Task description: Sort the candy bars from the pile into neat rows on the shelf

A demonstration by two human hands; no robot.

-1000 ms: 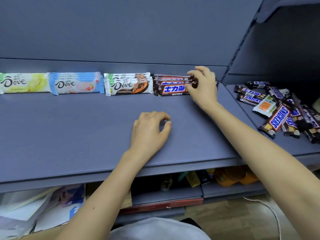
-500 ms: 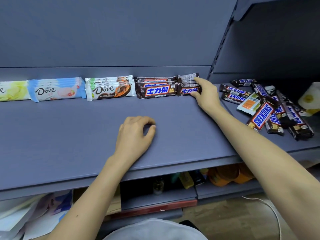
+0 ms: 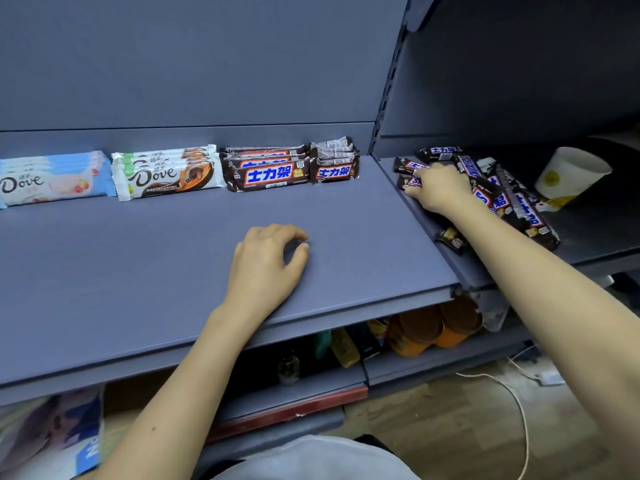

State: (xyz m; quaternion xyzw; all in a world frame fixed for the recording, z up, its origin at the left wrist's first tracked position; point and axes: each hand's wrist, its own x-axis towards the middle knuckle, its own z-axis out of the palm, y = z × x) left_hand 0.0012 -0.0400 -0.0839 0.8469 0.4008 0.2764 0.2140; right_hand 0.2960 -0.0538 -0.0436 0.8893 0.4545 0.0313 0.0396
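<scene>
Two Snickers stacks now close the row at twelve o'clock on the shelf, just right of the Dove bars, and the right hand has left them! It's swung over to the pile of Snickers at two o'clock on the neighbouring shelf, fingers bent onto a bar at the pile's left edge. Gripped yet? Can't tell. Next pick starting, I'd say, with plenty still unsorted. Left hand rests mid-shelf, fingers loosely curled, holding nothing. Blue-grey shelving all round; a paper cup beyond the pile, orange tubs and a white cable below at five.
</scene>
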